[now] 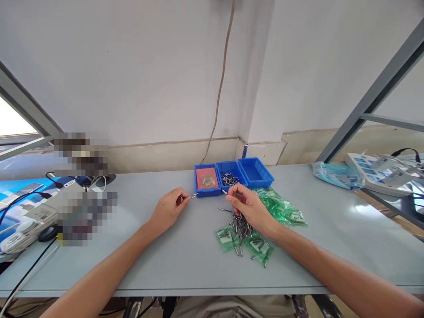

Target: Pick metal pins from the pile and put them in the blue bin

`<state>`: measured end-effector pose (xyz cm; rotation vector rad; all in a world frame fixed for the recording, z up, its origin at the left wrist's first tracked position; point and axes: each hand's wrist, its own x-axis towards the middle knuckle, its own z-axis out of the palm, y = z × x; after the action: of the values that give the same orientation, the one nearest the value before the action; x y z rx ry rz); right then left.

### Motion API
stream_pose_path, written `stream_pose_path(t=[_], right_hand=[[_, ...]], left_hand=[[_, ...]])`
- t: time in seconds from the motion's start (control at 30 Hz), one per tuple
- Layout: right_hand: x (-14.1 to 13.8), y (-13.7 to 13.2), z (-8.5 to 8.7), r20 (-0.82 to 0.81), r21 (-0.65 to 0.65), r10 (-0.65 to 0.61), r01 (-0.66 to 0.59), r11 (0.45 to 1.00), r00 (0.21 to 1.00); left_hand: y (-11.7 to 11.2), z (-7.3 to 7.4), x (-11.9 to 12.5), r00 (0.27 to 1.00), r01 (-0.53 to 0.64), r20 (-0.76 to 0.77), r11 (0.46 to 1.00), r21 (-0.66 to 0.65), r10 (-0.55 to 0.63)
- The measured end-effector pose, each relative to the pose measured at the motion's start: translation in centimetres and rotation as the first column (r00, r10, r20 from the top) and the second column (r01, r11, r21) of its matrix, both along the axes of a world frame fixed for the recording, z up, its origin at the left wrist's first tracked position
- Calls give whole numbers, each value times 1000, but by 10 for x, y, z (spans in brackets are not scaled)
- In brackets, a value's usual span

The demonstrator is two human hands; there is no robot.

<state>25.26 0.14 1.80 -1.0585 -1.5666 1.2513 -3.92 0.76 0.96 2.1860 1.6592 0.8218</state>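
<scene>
My left hand (168, 208) is closed in a pinch on a small metal pin (194, 195), just in front of the left blue bin (208, 193). My right hand (248, 204) pinches another slim metal piece (224, 192) near the front of the middle blue bin (243, 180). Loose metal pins (241, 227) lie heaped under and in front of my right hand. Small green plastic bags (225, 238) with pins on them rest beside that heap. A pink sheet or bag (202, 173) with small pieces lies in the left bin; the middle one holds many pins.
A third blue bin (255, 170) stands at the right of the row. More green bags (281, 208) are piled in front of it. Power strips and cables (39, 216) lie at the left. At the right are a blue plastic packet (338, 174) and a white power strip (377, 174).
</scene>
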Motion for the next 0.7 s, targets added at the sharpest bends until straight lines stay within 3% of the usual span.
stream_pose_path(t=[0.23,0.7], right_hand=[[0,0,-1,1,2,-7,7,1000,1000],[0,-1,2,16,-3,-9,9,1000,1000]], left_hand=[[0,1,0,999,-30,16,999,32,29],[2,-2,-1,995,19,101,999,38,-22]])
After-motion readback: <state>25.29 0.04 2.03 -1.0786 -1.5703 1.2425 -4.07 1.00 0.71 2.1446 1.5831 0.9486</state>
